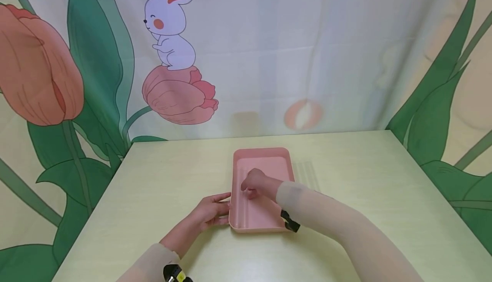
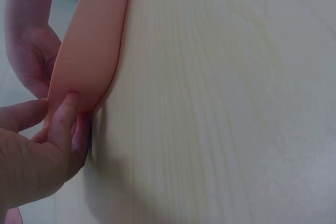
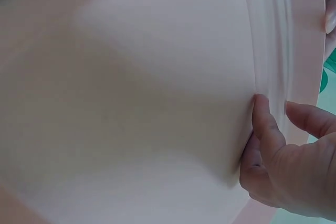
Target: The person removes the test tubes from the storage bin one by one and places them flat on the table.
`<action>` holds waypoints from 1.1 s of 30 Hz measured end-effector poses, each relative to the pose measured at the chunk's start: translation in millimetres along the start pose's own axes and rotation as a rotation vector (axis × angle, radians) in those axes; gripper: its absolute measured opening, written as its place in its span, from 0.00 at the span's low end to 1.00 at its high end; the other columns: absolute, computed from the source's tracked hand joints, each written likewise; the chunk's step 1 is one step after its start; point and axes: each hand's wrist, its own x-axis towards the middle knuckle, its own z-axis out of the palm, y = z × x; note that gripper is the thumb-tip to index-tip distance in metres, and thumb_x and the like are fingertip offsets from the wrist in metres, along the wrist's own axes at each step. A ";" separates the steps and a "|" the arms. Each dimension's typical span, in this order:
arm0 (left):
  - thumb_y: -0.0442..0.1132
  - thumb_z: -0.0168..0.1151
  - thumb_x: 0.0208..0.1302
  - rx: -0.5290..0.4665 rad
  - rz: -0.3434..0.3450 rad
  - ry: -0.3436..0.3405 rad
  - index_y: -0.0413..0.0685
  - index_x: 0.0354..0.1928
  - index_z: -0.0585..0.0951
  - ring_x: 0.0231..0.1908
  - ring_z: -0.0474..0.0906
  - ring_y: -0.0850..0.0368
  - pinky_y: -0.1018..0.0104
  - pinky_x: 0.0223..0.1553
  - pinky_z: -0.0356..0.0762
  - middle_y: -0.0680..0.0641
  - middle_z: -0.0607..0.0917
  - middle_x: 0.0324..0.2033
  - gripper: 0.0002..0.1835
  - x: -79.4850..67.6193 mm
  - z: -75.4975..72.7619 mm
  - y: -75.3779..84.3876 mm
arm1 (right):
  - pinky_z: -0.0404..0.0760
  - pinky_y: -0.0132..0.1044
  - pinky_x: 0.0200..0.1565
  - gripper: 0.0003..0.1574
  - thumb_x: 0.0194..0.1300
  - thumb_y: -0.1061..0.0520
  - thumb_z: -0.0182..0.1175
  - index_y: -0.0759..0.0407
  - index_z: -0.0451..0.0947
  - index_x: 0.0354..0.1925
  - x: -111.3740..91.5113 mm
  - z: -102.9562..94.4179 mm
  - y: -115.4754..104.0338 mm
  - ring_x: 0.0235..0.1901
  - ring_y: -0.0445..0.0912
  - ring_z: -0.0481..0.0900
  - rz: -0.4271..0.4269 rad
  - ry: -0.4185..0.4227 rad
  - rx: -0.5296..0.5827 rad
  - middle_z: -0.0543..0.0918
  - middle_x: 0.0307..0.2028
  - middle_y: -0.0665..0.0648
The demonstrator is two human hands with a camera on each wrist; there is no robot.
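Observation:
A shallow pink tray rests on the table with its long sides running away from me. Inside it, along its left wall, lies a long clear ridged piece, like thin transparent tubes side by side. My right hand reaches over the tray and pinches this piece, thumb on one side and fingertips on the other in the right wrist view. At the tray's left outer wall, my left hand touches with its fingertips. The left wrist view shows one finger pressed to the wall and others low near the tray's bottom edge.
More clear tube-like strips lie on the pale wooden table just right of the tray. A printed cloth with a rabbit and tulips hangs behind the table's far edge. Dark wrist devices sit on both sleeves.

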 end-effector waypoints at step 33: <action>0.26 0.55 0.72 -0.006 -0.011 0.019 0.37 0.73 0.69 0.48 0.87 0.52 0.58 0.42 0.91 0.29 0.78 0.65 0.28 -0.1 -1.3 1.0 | 0.91 0.42 0.36 0.44 0.64 0.72 0.61 0.72 0.58 0.75 2.3 -19.7 -11.2 0.28 0.48 0.77 0.081 -0.110 0.120 0.73 0.40 0.60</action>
